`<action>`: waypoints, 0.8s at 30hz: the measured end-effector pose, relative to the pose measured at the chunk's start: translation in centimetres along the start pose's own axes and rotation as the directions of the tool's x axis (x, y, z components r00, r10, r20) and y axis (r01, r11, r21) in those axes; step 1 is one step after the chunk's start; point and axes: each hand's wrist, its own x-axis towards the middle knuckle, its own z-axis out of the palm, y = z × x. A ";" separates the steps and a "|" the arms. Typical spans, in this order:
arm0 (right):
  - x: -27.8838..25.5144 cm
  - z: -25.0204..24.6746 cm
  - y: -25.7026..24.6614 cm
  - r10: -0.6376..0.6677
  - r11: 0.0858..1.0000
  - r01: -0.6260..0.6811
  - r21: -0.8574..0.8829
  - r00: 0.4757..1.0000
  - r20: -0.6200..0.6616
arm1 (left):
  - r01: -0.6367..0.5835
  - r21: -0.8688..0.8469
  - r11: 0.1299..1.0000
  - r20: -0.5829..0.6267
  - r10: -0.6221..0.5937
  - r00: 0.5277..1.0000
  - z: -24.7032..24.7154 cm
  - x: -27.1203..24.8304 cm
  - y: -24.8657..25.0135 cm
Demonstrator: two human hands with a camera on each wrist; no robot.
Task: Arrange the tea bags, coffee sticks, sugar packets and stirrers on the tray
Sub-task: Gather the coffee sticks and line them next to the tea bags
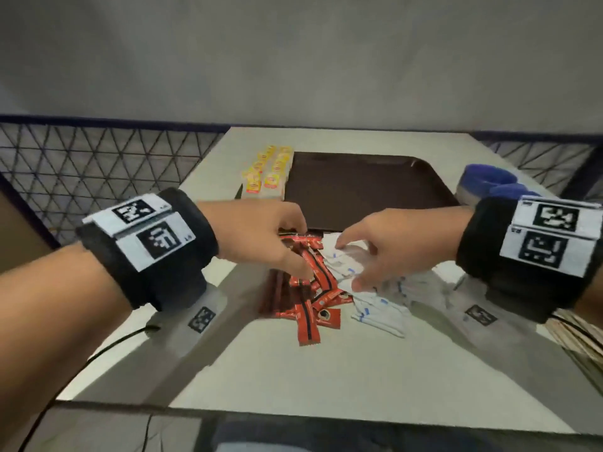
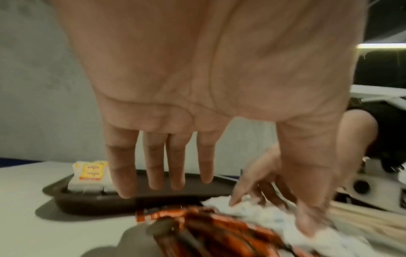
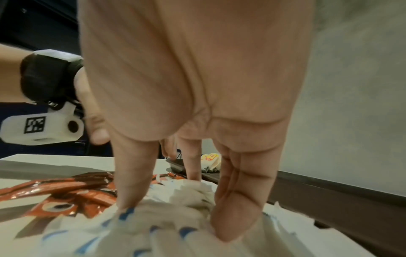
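Right hand [image 1: 385, 243] spread, fingers on sugar packets [image 3: 175, 217]; left hand [image 1: 261, 233] loose-fingered over coffee sticks [image 1: 310, 288], both near tray [image 1: 359, 190].

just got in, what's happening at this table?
A person is sorting drink supplies onto a brown tray. The yellow tea bags already sit in rows at the tray's left end. The left hand reaches down over the pile of red coffee sticks; whether it grips any is unclear. The right hand has fingers spread, gathering the white sugar packets. Both piles are still on the table, and the wooden stirrers lie at its right edge.
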 end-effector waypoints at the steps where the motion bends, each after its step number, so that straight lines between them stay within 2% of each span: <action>1: -0.4 0.4 0.3 0.004 1.000 -0.004 0.013 1.000 -0.029 | -0.017 0.030 0.999 0.041 0.015 0.999 0.6 -0.3 0.6; 5: -1.7 1.3 0.8 0.030 0.999 -0.025 0.043 0.995 -0.100 | -0.067 0.172 0.983 0.148 0.042 0.988 2.7 -0.4 2.2; 8: -2.4 2.0 1.2 0.035 0.999 -0.030 0.032 0.987 -0.156 | -0.050 0.151 0.987 0.165 0.025 0.986 3.5 -0.2 2.3; 13: -3.4 2.8 2.0 0.063 0.993 -0.046 0.107 0.983 -0.170 | 0.008 0.106 0.994 0.100 -0.018 0.995 3.7 -0.3 2.1; 20: -3.8 3.1 2.6 0.119 0.988 -0.099 0.118 0.977 -0.176 | 0.065 0.122 0.990 0.018 -0.068 0.998 4.2 -0.8 2.2; 24: -4.6 2.8 2.3 0.129 0.987 -0.100 0.125 0.959 -0.251 | 0.102 0.175 0.979 -0.006 -0.102 0.995 4.5 -0.5 2.4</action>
